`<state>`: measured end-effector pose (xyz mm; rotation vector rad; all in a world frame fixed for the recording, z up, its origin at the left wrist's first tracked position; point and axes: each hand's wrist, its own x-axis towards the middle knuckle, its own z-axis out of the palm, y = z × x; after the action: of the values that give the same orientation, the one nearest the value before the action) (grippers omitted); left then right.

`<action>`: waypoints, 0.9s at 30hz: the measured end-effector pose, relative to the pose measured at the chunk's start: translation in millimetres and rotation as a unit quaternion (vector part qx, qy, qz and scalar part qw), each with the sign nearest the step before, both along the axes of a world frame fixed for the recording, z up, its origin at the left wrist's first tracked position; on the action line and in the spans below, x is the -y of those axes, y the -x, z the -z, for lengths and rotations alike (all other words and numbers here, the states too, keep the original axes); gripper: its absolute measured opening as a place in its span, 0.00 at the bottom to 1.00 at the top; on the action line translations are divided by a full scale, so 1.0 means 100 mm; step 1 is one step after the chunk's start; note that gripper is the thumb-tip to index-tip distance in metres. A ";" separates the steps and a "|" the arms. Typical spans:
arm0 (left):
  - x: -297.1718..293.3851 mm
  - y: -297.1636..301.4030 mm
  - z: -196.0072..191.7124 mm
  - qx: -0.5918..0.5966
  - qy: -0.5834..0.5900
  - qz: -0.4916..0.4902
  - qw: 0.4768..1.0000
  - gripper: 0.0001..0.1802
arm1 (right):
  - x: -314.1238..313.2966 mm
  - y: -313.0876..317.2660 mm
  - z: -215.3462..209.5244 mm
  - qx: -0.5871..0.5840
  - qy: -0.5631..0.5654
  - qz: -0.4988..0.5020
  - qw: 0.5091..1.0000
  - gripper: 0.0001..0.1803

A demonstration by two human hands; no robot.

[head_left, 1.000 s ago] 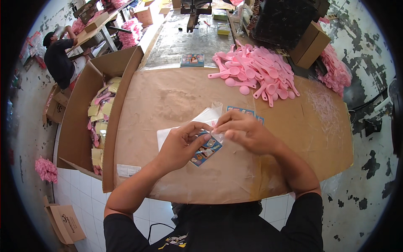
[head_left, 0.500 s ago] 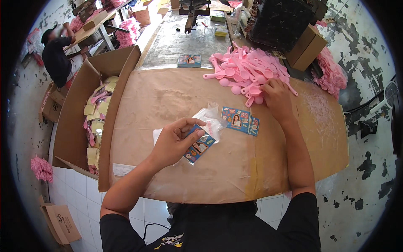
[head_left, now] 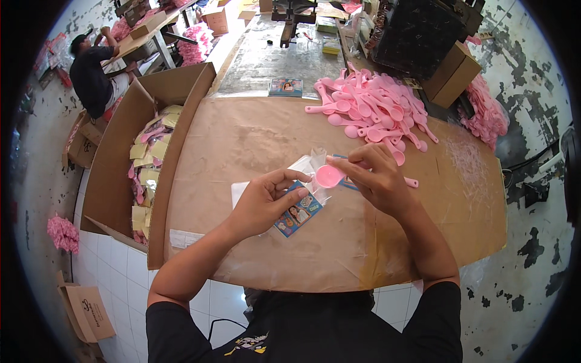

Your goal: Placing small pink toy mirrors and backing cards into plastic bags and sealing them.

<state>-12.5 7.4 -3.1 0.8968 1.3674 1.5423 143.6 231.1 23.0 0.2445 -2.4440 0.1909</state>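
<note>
My left hand (head_left: 271, 198) pinches a blue printed card in a clear plastic bag (head_left: 299, 214) over the middle of the cardboard-covered table. Close to the bag's top edge, my right hand (head_left: 376, 179) grips a pink measuring spoon (head_left: 330, 176), its round bowl toward the bag and its handle end showing past the palm. Behind my right hand, more blue cards (head_left: 347, 183) are mostly hidden. Clear plastic bags (head_left: 301, 164) lie just beyond my left fingers. A large heap of pink measuring spoons (head_left: 372, 107) spreads at the far right of the table.
On my left stands a tall cardboard box (head_left: 158, 199) holding packed pink spoons with yellowish cards. A stack of blue cards (head_left: 285, 88) lies at the far table edge, near a metal press (head_left: 289, 27). A person (head_left: 94, 69) sits at another table, far left.
My right hand has come from the heap back toward the middle with a pink measuring spoon, now beside the bag. My left hand still holds the bagged card.
</note>
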 end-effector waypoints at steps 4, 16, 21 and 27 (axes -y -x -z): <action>0.00 0.02 0.01 -0.002 0.008 0.026 1.000 0.16 | 0.06 -0.01 -0.02 -0.002 -0.035 -0.004 0.999 0.30; 0.01 -0.03 0.18 -0.126 0.064 0.056 0.988 0.16 | 0.43 -0.08 -0.10 0.128 0.184 -0.143 0.964 0.36; 0.01 -0.07 0.10 -0.027 -0.027 0.120 0.992 0.18 | 0.51 -0.08 -0.04 0.245 0.583 -0.320 0.706 0.35; 0.03 0.03 0.08 0.013 -0.025 0.155 0.988 0.19 | 0.22 -0.04 -0.34 0.201 0.231 -0.262 0.915 0.19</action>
<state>-15.7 4.3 -10.9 1.0613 1.1140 1.3488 147.9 209.3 56.9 0.7001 -2.5788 1.1370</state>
